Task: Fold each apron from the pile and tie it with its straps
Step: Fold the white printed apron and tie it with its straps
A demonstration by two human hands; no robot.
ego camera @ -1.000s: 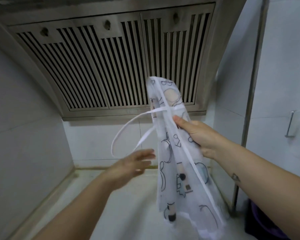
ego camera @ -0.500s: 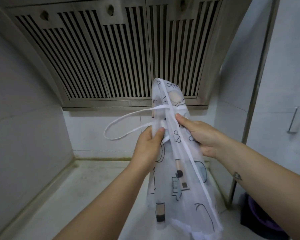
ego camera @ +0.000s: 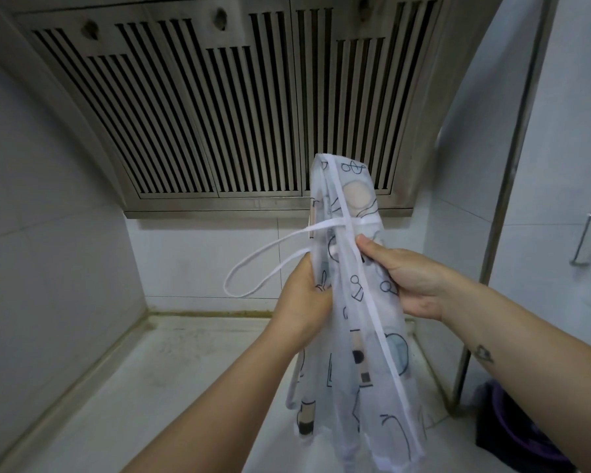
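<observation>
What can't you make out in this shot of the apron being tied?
Head view:
- Left hand: fingertips hidden behind the apron.
- Strap: whether its crossing is knotted, too fine to tell.
- Right hand: fingers behind the apron too.
- Purple tub: cut off by the right forearm and bottom edge.

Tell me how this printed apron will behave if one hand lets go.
Probably floppy: the apron hangs limp below the left hand and right hand, so it would sag and unfold. Likely very light, since the fabric is thin and see-through. The strap loops loosely, so it may slip off.
</observation>
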